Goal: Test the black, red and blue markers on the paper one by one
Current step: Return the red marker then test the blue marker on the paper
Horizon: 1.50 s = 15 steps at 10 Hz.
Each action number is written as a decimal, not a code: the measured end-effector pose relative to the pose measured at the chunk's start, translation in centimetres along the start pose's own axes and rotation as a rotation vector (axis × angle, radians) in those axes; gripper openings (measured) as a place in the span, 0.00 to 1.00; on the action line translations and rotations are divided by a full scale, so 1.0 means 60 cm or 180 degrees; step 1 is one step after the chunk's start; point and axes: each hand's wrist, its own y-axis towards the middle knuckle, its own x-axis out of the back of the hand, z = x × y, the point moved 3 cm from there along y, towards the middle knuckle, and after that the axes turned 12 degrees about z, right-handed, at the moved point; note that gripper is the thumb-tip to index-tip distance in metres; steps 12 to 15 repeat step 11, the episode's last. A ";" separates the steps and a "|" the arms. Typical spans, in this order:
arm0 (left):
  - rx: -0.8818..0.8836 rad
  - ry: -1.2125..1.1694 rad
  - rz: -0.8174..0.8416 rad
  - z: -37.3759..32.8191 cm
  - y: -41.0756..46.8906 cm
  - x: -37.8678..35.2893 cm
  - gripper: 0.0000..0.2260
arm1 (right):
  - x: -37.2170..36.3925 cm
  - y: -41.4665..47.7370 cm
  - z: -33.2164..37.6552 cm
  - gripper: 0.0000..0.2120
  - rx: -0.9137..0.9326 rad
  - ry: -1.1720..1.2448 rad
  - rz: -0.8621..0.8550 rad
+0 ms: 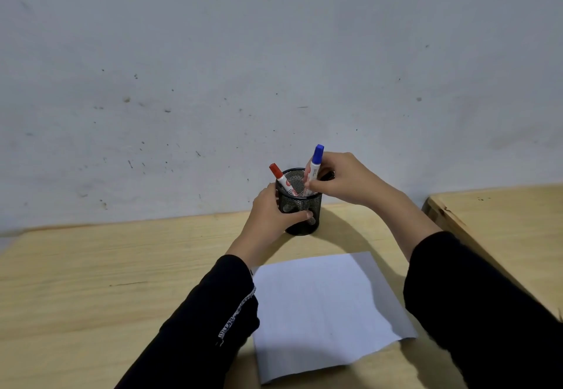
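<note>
Wooden desk point(91, 282) against a scuffed grey wall point(213, 53), and a blank sheet of paper point(326, 309) lies flat near the front edge. Beyond it stands a black mesh pen holder point(300, 206) — the left hand point(271, 209) is wrapped around its side, fingers curled on the mesh. Red marker point(280, 177) leans left inside the cup. Right hand point(341, 177) is pinching the blue marker point(314, 163) by its barrel, cap up, lower end in the cup — something black point(327, 174) peeks behind those fingers, hard to identify.

Scuffed grey wall point(213, 53) behind two light wooden tables point(91, 282).
</note>
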 end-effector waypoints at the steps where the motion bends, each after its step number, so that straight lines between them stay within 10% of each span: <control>1: 0.0057 0.0010 0.0081 -0.004 0.001 0.004 0.21 | 0.000 0.000 0.004 0.07 0.0027 0.0038 0.0017; 15: 0.0391 0.0599 -0.0005 -0.077 -0.053 0.082 0.27 | 0.015 -0.034 0.079 0.09 -0.0057 0.0250 -0.0223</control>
